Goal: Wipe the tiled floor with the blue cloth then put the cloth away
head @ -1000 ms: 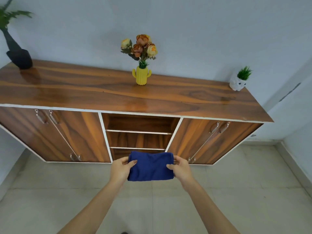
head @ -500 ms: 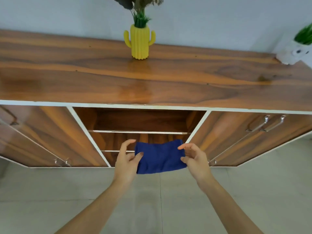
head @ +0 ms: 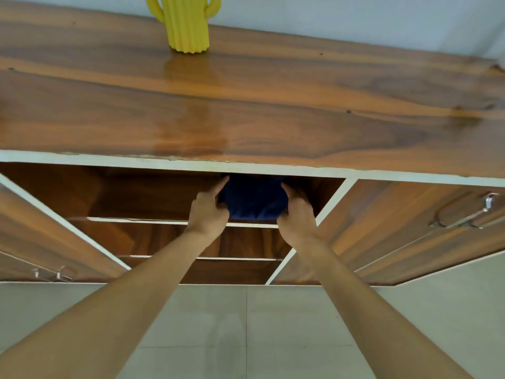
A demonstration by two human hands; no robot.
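The folded blue cloth (head: 255, 199) is inside the top open compartment of the wooden cabinet (head: 246, 121), just over the upper shelf edge (head: 136, 220). My left hand (head: 209, 210) grips its left side and my right hand (head: 296, 214) grips its right side. The cloth's far part is dark and hidden under the cabinet top. Grey floor tiles (head: 246, 324) lie below my forearms.
A yellow cactus-shaped vase (head: 187, 23) stands on the cabinet top at the back. Closed wooden doors with metal handles (head: 464, 217) flank the open middle section on both sides. Two more shelves sit below the top compartment.
Both hands carried the cloth forward and up from in front of the lower shelves into the top compartment. The camera came much closer to the cabinet.
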